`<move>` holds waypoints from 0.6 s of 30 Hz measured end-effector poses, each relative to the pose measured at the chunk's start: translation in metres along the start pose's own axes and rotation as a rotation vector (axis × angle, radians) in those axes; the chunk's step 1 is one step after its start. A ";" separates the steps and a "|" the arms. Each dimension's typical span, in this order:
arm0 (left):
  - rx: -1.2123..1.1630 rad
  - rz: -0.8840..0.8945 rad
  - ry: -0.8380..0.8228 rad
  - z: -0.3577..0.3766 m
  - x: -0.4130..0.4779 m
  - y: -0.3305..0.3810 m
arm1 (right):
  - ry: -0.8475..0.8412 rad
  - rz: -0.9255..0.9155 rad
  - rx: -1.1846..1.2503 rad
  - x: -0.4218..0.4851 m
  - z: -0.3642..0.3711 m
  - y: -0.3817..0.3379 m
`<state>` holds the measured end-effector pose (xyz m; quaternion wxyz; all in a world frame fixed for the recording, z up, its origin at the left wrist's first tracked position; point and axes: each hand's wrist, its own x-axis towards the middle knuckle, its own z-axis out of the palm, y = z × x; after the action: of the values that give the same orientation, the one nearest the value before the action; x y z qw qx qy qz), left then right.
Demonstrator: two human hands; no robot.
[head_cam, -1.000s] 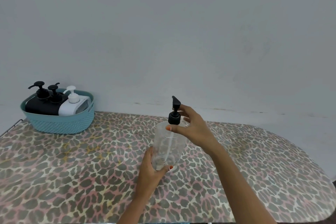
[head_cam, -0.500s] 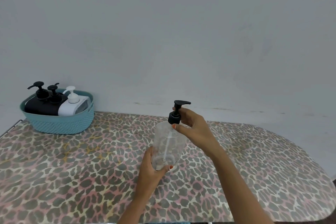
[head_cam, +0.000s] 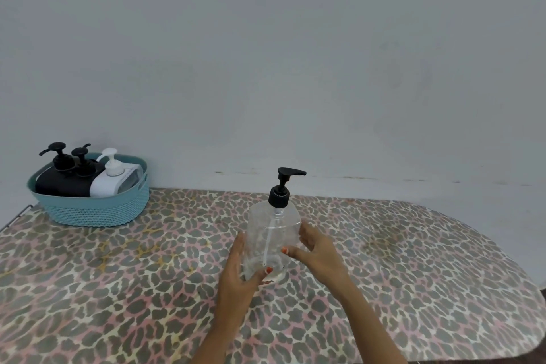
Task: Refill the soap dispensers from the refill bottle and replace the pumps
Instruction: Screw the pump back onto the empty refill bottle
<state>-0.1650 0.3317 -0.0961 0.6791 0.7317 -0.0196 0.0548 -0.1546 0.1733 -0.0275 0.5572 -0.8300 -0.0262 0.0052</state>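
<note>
While both hands work mid-scene, counter (head_cam: 118, 289): leopard-print top, carries everything.
basket (head_cam: 97, 210): teal, far left at back, well apart from hands; holds 2 black dispensers (head_cam: 63, 183) + 1 white dispenser (head_cam: 113, 183), pumps on.
clear dispenser (head_cam: 271, 233): upright on counter, ctr; looks near-empty; long axis vertical.
left grip (head_cam: 236, 275): fingers + thumb curled round btm of body.
right grip (head_cam: 316, 248): thumb on front, fingers on right flank, clasping mid-body.
pump (head_cam: 282, 186): black, seated on neck, spout pointing right; directly above both grips along bottle axis; right grip nearer, so prob. that one goes up to unscrew it.
refill bottle: can't pick one out.
writing/brands: none legible; clear body shows no label.
</note>
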 end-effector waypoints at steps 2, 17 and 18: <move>-0.001 0.020 0.012 0.001 -0.001 0.002 | -0.010 0.011 -0.004 -0.002 0.007 0.009; 0.184 0.123 -0.084 0.072 0.035 0.033 | 0.325 -0.028 0.081 0.002 -0.048 0.028; 0.202 0.127 -0.108 0.084 0.040 0.037 | 0.359 -0.025 0.078 0.004 -0.059 0.032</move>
<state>-0.1243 0.2470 -0.0612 0.5950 0.7956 -0.0970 0.0598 -0.1467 0.1068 -0.0344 0.5849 -0.7948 0.0634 -0.1488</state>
